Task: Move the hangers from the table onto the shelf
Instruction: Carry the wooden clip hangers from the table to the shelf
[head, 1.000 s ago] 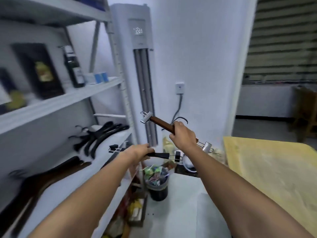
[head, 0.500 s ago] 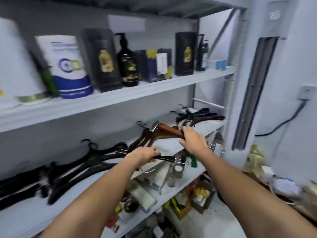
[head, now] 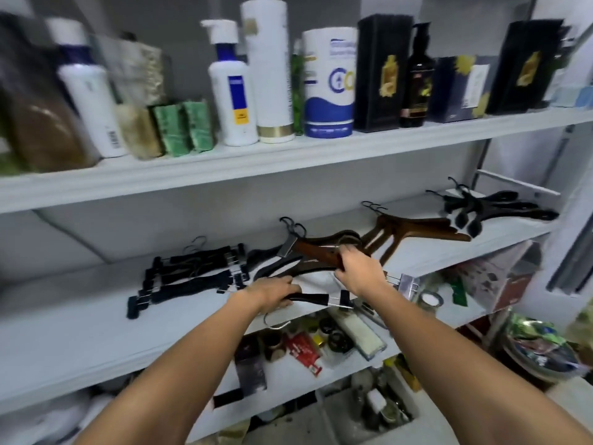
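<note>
Hands [head: 272, 293] [head: 361, 272] grip black hanger [head: 309, 297] and brown hanger [head: 308, 250], seemingly above shelf [head: 96, 332] edge.

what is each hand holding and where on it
The left hand grips a black clip hanger at the middle of its bar; the right hand grips a brown wooden clip hanger, also mid-bar.

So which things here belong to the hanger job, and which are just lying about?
Job: left hand holding a black hanger; right hand holding a brown hanger; middle shelf; hanger piles on it.
Lying about: bottles, dark boxes, paper roll, clutter below.
</note>
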`<action>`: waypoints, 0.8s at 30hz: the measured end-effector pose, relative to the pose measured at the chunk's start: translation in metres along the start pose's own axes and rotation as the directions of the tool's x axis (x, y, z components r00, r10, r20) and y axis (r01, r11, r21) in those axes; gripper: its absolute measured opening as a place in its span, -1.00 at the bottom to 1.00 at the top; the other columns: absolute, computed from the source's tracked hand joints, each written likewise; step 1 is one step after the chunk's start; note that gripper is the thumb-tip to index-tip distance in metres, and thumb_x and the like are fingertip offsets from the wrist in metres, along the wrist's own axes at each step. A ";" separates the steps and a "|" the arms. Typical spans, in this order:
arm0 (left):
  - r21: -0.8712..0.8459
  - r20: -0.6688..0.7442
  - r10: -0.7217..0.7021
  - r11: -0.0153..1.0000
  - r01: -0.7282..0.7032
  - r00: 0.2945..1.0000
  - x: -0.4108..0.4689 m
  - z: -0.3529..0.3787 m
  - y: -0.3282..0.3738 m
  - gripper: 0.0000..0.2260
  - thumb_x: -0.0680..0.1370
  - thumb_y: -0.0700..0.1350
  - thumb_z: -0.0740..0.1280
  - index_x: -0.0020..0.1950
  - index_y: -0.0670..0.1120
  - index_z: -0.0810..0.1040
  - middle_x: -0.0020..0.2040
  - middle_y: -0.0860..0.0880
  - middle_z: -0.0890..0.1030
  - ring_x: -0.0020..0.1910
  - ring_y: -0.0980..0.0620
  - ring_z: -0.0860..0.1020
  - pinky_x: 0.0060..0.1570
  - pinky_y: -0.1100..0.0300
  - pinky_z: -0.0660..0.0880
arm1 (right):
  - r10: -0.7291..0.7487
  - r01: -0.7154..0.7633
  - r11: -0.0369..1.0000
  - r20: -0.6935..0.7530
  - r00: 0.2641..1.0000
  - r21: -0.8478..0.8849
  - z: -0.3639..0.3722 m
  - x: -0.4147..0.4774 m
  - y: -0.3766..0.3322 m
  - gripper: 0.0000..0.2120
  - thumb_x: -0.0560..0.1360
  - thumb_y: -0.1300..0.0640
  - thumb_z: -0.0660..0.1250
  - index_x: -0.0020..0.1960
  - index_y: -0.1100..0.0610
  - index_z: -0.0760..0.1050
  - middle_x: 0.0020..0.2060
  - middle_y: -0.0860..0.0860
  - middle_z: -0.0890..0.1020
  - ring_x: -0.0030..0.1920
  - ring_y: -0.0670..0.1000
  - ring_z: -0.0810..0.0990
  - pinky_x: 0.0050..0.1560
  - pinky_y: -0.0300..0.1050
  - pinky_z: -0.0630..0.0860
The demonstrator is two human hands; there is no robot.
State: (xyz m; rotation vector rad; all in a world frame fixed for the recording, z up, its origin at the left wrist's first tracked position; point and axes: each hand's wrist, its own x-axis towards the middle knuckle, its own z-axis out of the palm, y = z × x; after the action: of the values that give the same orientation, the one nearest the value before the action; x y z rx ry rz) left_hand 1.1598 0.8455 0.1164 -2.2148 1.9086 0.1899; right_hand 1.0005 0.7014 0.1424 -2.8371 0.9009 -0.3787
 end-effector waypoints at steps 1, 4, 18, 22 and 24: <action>-0.015 0.007 -0.018 1.000 0.018 1.000 -0.014 0.008 -0.011 -0.69 0.63 -0.05 0.17 0.37 -0.05 0.36 0.26 -0.13 0.40 0.21 -0.17 0.47 0.08 -0.04 0.48 | -0.018 0.018 1.000 0.016 1.000 0.003 0.007 0.002 -0.015 -0.62 0.52 0.07 0.24 0.30 0.17 0.34 0.20 0.11 0.48 0.11 0.20 0.56 -0.07 -0.02 0.46; -0.074 -0.010 -0.082 0.994 0.081 0.997 -0.049 0.025 -0.041 -0.68 0.64 -0.04 0.16 0.39 -0.03 0.36 0.33 -0.11 0.37 0.24 -0.16 0.46 0.11 -0.03 0.47 | -0.082 0.082 0.997 0.041 0.996 -0.004 0.024 0.013 -0.054 -0.59 0.53 0.05 0.24 0.34 0.15 0.32 0.21 0.10 0.46 0.11 0.18 0.55 -0.04 -0.02 0.48; -0.296 -0.017 -0.405 0.875 0.383 0.914 -0.125 0.056 -0.129 -0.79 0.59 -0.11 0.26 0.22 -0.08 0.41 0.16 -0.08 0.53 0.10 -0.08 0.52 0.08 0.07 0.44 | -0.277 0.161 0.898 0.243 0.929 0.409 0.073 0.072 -0.175 -0.65 0.47 -0.06 0.39 0.07 0.04 0.28 -0.08 0.00 0.54 -0.06 0.09 0.57 -0.14 -0.09 0.41; -0.322 0.010 -0.461 0.839 0.439 0.887 -0.116 0.044 -0.152 -0.73 0.59 -0.14 0.25 0.29 -0.09 0.42 0.21 -0.10 0.51 0.16 -0.08 0.50 0.12 0.09 0.42 | -0.341 0.136 0.848 0.331 0.880 0.512 0.079 0.093 -0.194 -0.43 0.31 -0.11 0.54 0.09 0.02 0.26 -0.10 -0.03 0.52 -0.10 0.03 0.57 -0.07 -0.05 0.48; -0.342 0.037 -0.479 0.818 0.462 0.877 -0.111 0.043 -0.162 -0.70 0.59 -0.14 0.25 0.33 -0.08 0.42 0.24 -0.12 0.49 0.18 -0.10 0.49 0.18 0.03 0.44 | -0.354 0.128 0.846 0.366 0.861 0.517 0.084 0.104 -0.199 -0.30 0.23 -0.06 0.60 0.18 0.05 0.26 -0.02 0.01 0.51 -0.01 0.05 0.56 0.03 -0.03 0.50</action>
State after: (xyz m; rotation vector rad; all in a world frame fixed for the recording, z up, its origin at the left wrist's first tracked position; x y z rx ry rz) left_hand 1.3042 0.9845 0.1129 -2.8707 1.3564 0.4112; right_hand 1.2150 0.8068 0.1237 -2.4096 0.2856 0.0439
